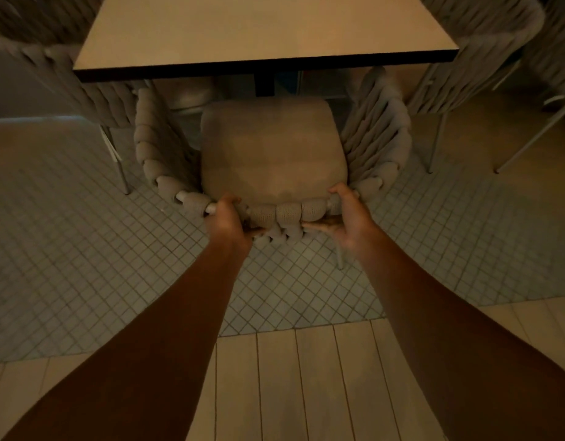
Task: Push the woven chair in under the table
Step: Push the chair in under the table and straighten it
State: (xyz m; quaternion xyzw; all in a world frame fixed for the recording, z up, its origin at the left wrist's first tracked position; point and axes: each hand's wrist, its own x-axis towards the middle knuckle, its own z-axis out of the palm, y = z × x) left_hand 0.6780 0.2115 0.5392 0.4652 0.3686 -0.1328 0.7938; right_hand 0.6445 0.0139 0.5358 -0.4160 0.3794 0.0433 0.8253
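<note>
The woven chair (pixel 274 148) stands right below me, a grey rope-wrapped frame curving around a beige seat cushion. Its backrest top rail faces me. My left hand (pixel 228 222) is closed over the rail left of centre. My right hand (pixel 346 218) grips the rail right of centre, thumb under it. The chair's front edge reaches the near edge of the square light-topped table (pixel 258 30), whose dark central post shows just beyond the cushion. Most of the seat lies outside the tabletop.
A similar woven chair (pixel 68 78) flanks the table on the left and another (pixel 484 58) on the right, their thin metal legs on the small-tiled floor (pixel 83 249). Pale floor planks (pixel 306 377) lie under my arms.
</note>
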